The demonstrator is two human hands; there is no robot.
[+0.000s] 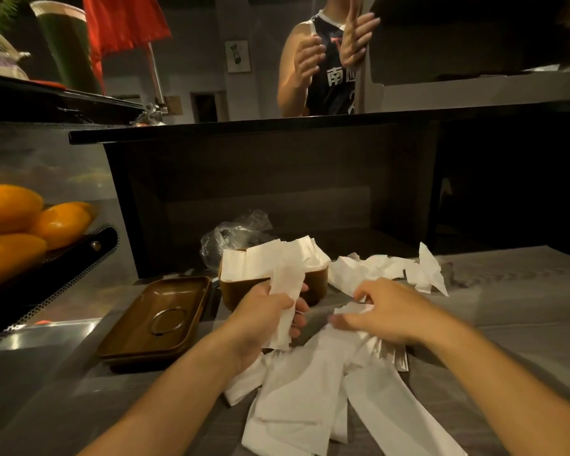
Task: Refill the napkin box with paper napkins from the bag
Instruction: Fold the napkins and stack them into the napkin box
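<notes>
The brown napkin box [318,284] stands mid-counter with white napkins [270,260] sticking out of its top. My left hand [264,311] grips a folded strip of napkins [285,311] right in front of the box. My right hand [382,311] pinches the edge of loose napkins [352,307] to the right of the box. A pile of unfolded napkins [310,390] spreads on the counter under both hands. More crumpled napkins [385,268] lie behind my right hand. The clear plastic bag [231,233] sits crumpled behind the box.
The brown lid [155,320] with a metal ring lies upside down left of the box. A black tray of oranges [10,225] sits at the far left. A dark raised counter [260,130] runs behind, with a person [329,57] standing beyond it.
</notes>
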